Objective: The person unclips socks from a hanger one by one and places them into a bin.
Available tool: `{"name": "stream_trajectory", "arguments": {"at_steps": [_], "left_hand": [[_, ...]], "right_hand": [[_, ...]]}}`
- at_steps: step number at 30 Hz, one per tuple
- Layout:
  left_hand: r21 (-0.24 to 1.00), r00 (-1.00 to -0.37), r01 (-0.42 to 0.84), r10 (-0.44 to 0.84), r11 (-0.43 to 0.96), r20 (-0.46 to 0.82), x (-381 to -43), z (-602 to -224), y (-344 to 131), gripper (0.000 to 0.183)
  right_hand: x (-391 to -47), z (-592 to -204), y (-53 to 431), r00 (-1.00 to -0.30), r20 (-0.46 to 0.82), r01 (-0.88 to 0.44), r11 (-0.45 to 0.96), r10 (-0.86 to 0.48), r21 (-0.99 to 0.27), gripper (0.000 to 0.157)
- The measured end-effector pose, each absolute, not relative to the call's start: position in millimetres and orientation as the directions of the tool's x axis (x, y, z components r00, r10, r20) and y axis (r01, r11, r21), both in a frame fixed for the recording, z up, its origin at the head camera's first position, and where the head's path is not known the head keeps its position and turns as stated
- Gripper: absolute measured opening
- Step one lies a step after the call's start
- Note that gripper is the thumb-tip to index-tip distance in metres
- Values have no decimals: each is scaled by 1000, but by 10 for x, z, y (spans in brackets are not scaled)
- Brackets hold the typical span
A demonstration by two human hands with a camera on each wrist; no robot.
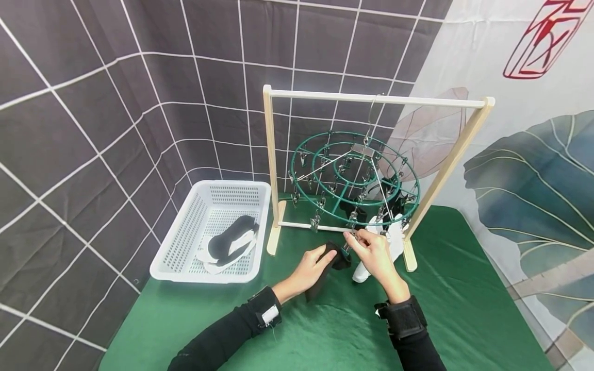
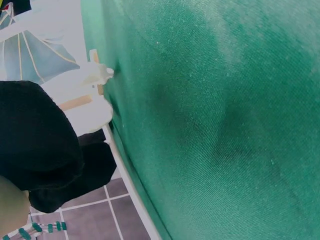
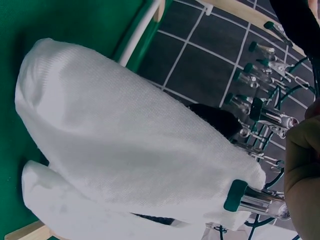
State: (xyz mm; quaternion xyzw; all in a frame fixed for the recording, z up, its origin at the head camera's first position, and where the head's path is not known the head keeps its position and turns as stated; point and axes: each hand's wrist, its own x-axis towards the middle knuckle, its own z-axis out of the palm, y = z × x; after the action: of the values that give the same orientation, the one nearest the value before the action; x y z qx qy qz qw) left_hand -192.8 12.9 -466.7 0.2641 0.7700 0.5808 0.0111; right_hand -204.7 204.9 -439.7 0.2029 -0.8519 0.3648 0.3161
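Note:
My left hand [image 1: 303,270] grips a dark sock [image 1: 320,278], its upper end raised toward the near rim of a round green drying hanger [image 1: 343,201]. In the left wrist view the black sock [image 2: 40,135] covers much of the left side. My right hand [image 1: 375,252] pinches a metal clip [image 1: 346,249] with green tips, right at the sock's upper edge. Beside that hand hang white socks [image 1: 361,272]; the right wrist view has a large white sock [image 3: 125,125] held by another clip [image 3: 255,199]. Dark socks [image 1: 355,210] hang farther back, partly hidden.
The hanger hooks over the white bar [image 1: 376,98] of a wooden stand, whose posts [image 1: 447,165] flank it. Several bare clips [image 1: 315,221] dangle from the rings. Left of the stand, a white basket [image 1: 162,257] holds grey-and-white socks [image 1: 232,239]. A green cloth [image 1: 213,319] covers the table.

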Motion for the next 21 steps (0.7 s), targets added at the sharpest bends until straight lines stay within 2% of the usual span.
{"name": "stream_trajectory", "arguments": {"at_steps": [5, 13, 16, 21], "left_hand": [[883, -848, 418, 440, 212, 296, -2077, -4928, 159, 29], [832, -835, 474, 447, 289, 320, -2131, -4871, 109, 30], [748, -830, 514, 464, 420, 309, -2128, -4780, 61, 29], [540, -808, 580, 517, 610, 283, -2128, -4520, -39, 28]], "right_hand": [[-2051, -4391, 2038, -694, 712, -592, 651, -111, -475, 42], [-2058, -4387, 2058, -664, 744, -582, 675, -73, -453, 42], [-2063, -4394, 2073, -663, 746, -581, 672, -63, -459, 41], [-2073, -4412, 2094, -655, 753, -590, 668, -68, -453, 40]]}}
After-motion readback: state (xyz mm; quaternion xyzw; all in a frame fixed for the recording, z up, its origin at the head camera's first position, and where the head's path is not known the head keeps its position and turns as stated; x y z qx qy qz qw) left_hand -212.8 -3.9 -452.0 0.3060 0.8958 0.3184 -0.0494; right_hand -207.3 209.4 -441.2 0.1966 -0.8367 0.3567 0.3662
